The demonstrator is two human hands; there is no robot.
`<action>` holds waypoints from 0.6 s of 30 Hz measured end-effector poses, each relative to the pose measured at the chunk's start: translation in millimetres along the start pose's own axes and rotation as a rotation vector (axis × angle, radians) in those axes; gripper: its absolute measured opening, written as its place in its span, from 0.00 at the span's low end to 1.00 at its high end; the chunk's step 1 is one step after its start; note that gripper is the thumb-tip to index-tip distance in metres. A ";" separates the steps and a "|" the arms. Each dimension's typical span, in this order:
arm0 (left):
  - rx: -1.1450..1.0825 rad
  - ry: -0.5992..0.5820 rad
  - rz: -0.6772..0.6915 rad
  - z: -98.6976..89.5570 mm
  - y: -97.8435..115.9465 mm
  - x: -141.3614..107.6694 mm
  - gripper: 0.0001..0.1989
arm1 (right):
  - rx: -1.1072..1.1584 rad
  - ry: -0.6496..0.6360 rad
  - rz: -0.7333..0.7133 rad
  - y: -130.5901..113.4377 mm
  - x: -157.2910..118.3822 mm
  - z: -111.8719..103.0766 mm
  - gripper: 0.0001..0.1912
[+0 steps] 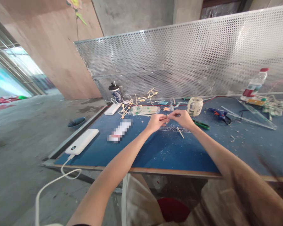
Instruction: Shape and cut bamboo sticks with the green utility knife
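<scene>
My left hand [156, 121] and my right hand [182, 117] meet over the middle of the table, fingertips pinched together. Between them is a short pale stick piece [167, 117], mostly covered by the fingers. Below the hands lies a clear ruler [172, 129], partly hidden by my left hand. A loose wooden stick [180, 133] rests at an angle across it. Just behind my right wrist is a green utility knife [201, 125]. Left of the hands, a plastic pack of sticks [144, 110] lies near small stick frames [124, 111] with pale joints.
A roll of tape [195, 106] and a blue glue gun [219, 115] are to the right, with a set square [259, 116] and a bottle [254, 85] beyond. On the left are a power bank [83, 142] with its cable and a lidded cup [115, 92]. A perforated metal panel [169, 59] bounds the back.
</scene>
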State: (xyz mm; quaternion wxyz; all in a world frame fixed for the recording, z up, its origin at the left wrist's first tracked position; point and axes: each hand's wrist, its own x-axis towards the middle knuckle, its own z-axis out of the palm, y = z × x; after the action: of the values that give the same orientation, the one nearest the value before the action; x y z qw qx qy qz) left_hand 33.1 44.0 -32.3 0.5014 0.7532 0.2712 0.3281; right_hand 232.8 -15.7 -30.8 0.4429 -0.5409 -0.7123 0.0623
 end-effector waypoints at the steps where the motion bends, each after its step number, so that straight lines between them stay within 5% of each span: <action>1: 0.030 0.005 -0.002 -1.2 -2.7 0.9 0.17 | -0.020 0.011 0.021 1.8 0.0 0.3 0.16; 8: 0.226 0.073 -0.020 -13.3 -19.7 8.0 0.15 | -0.194 0.258 0.125 -8.0 2.1 -26.3 0.14; 13: 0.306 0.080 -0.011 -15.3 -23.6 11.8 0.15 | -0.362 0.592 0.256 -7.0 12.4 -94.5 0.20; 18: 0.351 0.061 0.003 -13.6 -22.4 13.4 0.14 | -0.573 0.729 0.551 38.6 7.2 -173.4 0.22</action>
State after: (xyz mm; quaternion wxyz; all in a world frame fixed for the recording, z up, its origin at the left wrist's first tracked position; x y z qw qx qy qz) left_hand 29.4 69.5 -46.3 0.3531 0.8194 0.3382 0.2992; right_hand 381.3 -61.7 55.3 0.4633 -0.7935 -0.3327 -0.2123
